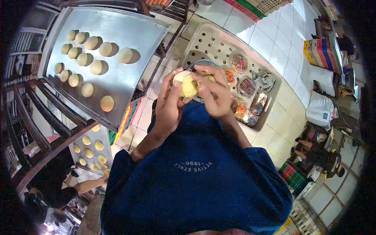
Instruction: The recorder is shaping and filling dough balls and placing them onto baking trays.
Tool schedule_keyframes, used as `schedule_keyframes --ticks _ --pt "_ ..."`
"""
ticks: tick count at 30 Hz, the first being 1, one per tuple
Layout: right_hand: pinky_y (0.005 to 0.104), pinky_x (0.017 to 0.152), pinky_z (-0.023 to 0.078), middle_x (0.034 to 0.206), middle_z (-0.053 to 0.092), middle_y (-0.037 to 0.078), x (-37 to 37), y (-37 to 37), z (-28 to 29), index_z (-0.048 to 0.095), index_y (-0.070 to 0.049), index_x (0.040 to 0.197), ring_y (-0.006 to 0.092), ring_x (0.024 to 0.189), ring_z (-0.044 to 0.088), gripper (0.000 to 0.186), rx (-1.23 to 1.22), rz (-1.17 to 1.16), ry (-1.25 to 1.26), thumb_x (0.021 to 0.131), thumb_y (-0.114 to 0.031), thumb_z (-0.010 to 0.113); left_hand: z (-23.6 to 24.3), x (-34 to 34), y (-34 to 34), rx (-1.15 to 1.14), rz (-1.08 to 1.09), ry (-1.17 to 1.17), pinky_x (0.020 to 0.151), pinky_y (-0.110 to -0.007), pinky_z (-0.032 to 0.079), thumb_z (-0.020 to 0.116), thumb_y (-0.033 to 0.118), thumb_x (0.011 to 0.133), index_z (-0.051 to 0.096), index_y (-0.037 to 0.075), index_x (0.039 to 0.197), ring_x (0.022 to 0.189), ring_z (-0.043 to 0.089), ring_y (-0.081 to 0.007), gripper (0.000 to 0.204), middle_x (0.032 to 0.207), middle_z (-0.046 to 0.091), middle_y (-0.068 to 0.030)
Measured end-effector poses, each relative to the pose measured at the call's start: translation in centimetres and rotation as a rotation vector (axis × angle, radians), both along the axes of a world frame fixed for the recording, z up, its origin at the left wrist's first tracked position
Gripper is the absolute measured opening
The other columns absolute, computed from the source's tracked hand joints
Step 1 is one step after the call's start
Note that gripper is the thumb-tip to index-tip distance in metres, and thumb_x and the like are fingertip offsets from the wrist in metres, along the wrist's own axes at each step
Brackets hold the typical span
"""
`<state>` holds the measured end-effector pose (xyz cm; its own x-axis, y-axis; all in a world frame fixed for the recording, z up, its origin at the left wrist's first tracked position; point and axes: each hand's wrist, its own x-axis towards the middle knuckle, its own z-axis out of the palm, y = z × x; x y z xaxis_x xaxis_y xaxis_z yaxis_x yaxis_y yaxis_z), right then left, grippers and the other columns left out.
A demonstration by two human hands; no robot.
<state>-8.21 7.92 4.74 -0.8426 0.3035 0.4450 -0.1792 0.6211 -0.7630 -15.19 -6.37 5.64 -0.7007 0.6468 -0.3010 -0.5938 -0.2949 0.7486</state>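
Observation:
In front of my chest, my left hand (171, 98) cups a pale, round piece of dough (181, 76). A lump of soft yellow filling (188, 87) lies against the dough, facing my other hand. My right hand (217, 91) has its fingers curled in close to that lump, and more yellow shows between them. Slight blur hides the exact fingertip contact. Beneath both hands is a round bowl (203, 61), only its rim and part of its side showing; its contents are mostly covered.
A metal tray (117, 23) with rows of dough balls (92, 43) sits on a dark rack (51, 113) at left. Below it, another tray holds more dough pieces (87, 141). Ahead, a perforated crate (211, 33) carries several wrapped foods (246, 87). Other people (323, 158) are at right and lower left.

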Motion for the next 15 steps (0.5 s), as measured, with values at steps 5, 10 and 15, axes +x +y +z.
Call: schedule_keyframes --ticks 5,10,15 --pt "0.0381 0.096 0.039 0.12 0.06 0.02 0.8 1.3 -2.4 0.069 -0.002 0.107 0.0305 0.111 0.054 0.028 -0.189 -0.117 0.146 0.082 -0.013 0.062 -0.9 -0.5 -0.2 0.192 -0.002 -0.192 0.097 -0.033 0.046 0.034 0.028 0.102 0.036 0.002 0.137 0.119 0.051 -0.019 0.043 0.129 0.049 -0.0124" --pt "0.0358 0.1 0.038 0.127 0.056 0.013 0.5 2.3 0.3 0.06 -0.002 0.121 0.024 0.117 0.051 0.048 -0.662 0.16 -0.135 0.077 -0.018 0.073 -1.1 -1.7 -1.8 0.037 -0.371 0.2 0.099 -0.033 0.043 0.064 0.021 0.089 0.036 0.002 0.136 0.116 0.052 -0.0171 0.058 0.127 0.05 -0.0103" --pt "0.0378 0.102 0.038 0.13 0.055 0.013 -0.7 2.7 1.7 0.055 -0.005 0.126 0.0262 0.124 0.048 0.07 -0.211 0.433 -0.203 0.064 -0.018 0.084 -1.1 -1.7 -1.7 -0.045 -0.603 0.428 0.097 -0.03 0.042 0.084 0.013 0.069 0.043 0.002 0.13 0.112 0.052 -0.0142 0.074 0.123 0.053 -0.0089"
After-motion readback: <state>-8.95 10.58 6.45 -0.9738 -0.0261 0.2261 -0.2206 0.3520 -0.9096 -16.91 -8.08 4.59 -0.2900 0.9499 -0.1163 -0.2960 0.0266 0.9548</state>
